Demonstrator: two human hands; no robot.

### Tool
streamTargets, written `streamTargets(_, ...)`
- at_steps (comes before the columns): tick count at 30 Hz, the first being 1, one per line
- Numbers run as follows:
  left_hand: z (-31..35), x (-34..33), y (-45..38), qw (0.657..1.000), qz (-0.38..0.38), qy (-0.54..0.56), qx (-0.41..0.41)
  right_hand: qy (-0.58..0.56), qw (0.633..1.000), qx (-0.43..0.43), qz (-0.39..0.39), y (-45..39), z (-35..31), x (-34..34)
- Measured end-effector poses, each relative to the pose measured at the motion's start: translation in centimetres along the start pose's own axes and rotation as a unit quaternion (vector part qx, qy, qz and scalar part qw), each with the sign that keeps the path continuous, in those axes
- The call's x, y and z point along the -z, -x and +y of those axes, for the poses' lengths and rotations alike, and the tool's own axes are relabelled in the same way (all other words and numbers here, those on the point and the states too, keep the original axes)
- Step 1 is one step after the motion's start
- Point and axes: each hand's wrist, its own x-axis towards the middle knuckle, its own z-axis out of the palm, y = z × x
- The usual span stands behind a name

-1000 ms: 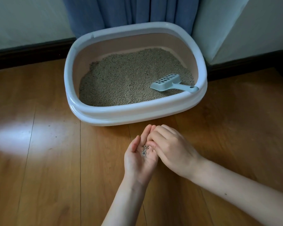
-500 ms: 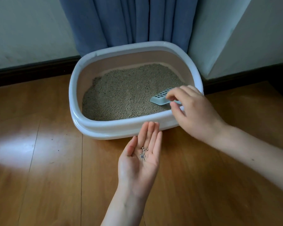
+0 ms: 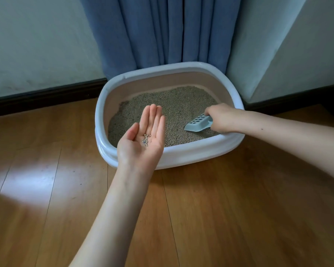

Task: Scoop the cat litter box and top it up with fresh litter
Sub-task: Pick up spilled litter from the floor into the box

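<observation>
— Where can we get in?
— From above: the litter box [image 3: 181, 157] is open-topped, and the litter [image 3: 181, 106] toward its back lies bare.
— What blocks us?
— Our left hand [image 3: 145, 139], flat and palm-up with a few pellets [image 3: 146, 140] on it, hangs over the near-left rim. Our right hand [image 3: 223, 118] grips the scoop [image 3: 198, 124] at the near-right.
— And behind?
— The curtain [image 3: 162, 31] and walls [image 3: 37, 39] close off the back; the wooden floor [image 3: 220, 218] in front gives us room.

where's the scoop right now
In the head view, the scoop lies on the litter at the box's near right side, its handle gripped by the right hand.
</observation>
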Motion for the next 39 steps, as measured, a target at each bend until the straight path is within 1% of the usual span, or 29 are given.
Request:
streamTargets(5, 1.5, -0.1, -1.7, 1.000, 0.008, 0.002, -0.014, -0.075, 0.993, 0.036, 0.082, 2.3, 0.1, 2.0)
streamTargets(8, 1.6, -0.1, -2.6, 1.000, 0.011, 0.002, -0.018, -0.148, 0.977, 0.070, 0.138, 3.9, 0.0, 1.2)
streamTargets(10, 1.5, 0.0, -3.1, 1.000, 0.005, -0.001, -0.013, -0.166, 0.966, 0.092, 0.178, 4.6, -0.2, 0.4)
streamTargets(14, 0.9, 0.4, -4.0, 1.000, -0.023, 0.010, 0.016, -0.147, 0.964, 0.111, 0.193, 5.4, 0.1, -0.7)
streamTargets(16, 0.7, 0.2, -4.2, 0.999, -0.042, 0.012, 0.031, -0.149, 0.959, 0.110, 0.216, 5.7, 0.2, -0.5)
streamTargets(18, 0.4, -0.1, -4.2, 0.997, -0.057, 0.034, 0.037, -0.185, 0.949, 0.102, 0.235, 5.8, 0.0, 0.1)
streamTargets(19, 0.3, -0.3, -4.1, 0.996, -0.057, 0.050, 0.039, -0.223, 0.942, 0.089, 0.236, 5.9, -0.4, 0.4)
streamTargets(21, 0.3, -1.1, -3.7, 0.995, -0.060, 0.069, 0.039, -0.326, 0.916, 0.044, 0.230, 5.8, -1.3, 0.7)
streamTargets(22, 0.5, -1.7, -3.4, 0.995, -0.054, 0.073, 0.036, -0.390, 0.894, 0.010, 0.220, 5.6, -1.9, 1.0)
streamTargets(23, 0.9, -2.4, -3.0, 0.996, -0.044, 0.072, 0.035, -0.465, 0.861, -0.029, 0.204, 5.5, -2.6, 1.5)
streamTargets(25, 2.0, -4.3, -2.0, 0.998, -0.016, 0.060, 0.032, -0.613, 0.767, -0.094, 0.164, 5.5, -4.1, 2.7)
streamTargets(26, 2.7, -5.5, -1.4, 0.999, -0.003, 0.048, 0.025, -0.658, 0.728, -0.118, 0.150, 5.7, -4.9, 3.6)
streamTargets(28, 4.5, -8.8, 0.1, 1.000, 0.018, 0.024, 0.006, -0.717, 0.668, -0.150, 0.129, 6.8, -6.5, 6.0)
streamTargets(30, 6.2, -12.7, 1.8, 0.999, 0.031, 0.009, -0.008, -0.757, 0.626, -0.162, 0.094, 8.6, -7.7, 9.8)
streamTargets(31, 6.8, -15.0, 2.9, 0.999, 0.036, 0.003, -0.014, -0.766, 0.617, -0.162, 0.077, 9.7, -8.0, 12.0)
streamTargets(34, 7.8, -22.6, 6.7, 0.998, 0.055, -0.014, -0.023, -0.767, 0.617, -0.172, 0.047, 14.0, -8.5, 19.4)
streamTargets(36, 8.0, -28.4, 10.1, 0.997, 0.072, -0.023, -0.023, -0.767, 0.613, -0.182, 0.047, 17.4, -8.7, 25.0)
streamTargets(39, 7.6, -38.4, 16.5, 0.994, 0.100, -0.042, -0.021, -0.775, 0.596, -0.200, 0.056, 24.2, -8.5, 34.2)
